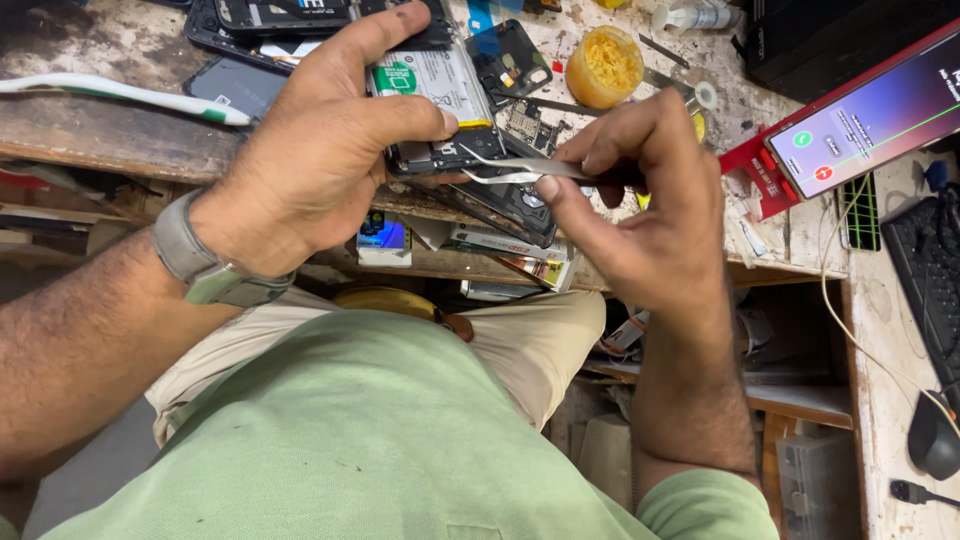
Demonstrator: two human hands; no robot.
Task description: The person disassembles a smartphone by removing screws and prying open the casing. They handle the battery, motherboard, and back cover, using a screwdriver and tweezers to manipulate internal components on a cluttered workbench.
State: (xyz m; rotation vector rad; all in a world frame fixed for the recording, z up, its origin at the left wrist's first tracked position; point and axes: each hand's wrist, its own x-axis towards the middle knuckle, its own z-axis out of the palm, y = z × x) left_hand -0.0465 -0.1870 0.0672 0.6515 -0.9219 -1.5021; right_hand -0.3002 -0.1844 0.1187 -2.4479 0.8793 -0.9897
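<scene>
My left hand [320, 150] grips an opened phone [440, 100] with its back off; a silver battery with a green round sticker shows. The thumb presses the phone's lower edge. My right hand [630, 200] pinches metal tweezers [510, 170], whose tips touch the lower end of the phone beside my left thumb. Both hands hover over the front edge of a worn workbench [100, 140].
A yellow paste tub [605, 65] stands behind the phone. Phone parts and a dark back cover [235, 85] lie at the back left with a white tube [110, 95]. A lit phone on a red stand [880, 110], a keyboard [925, 270] and a mouse [935, 435] sit at right.
</scene>
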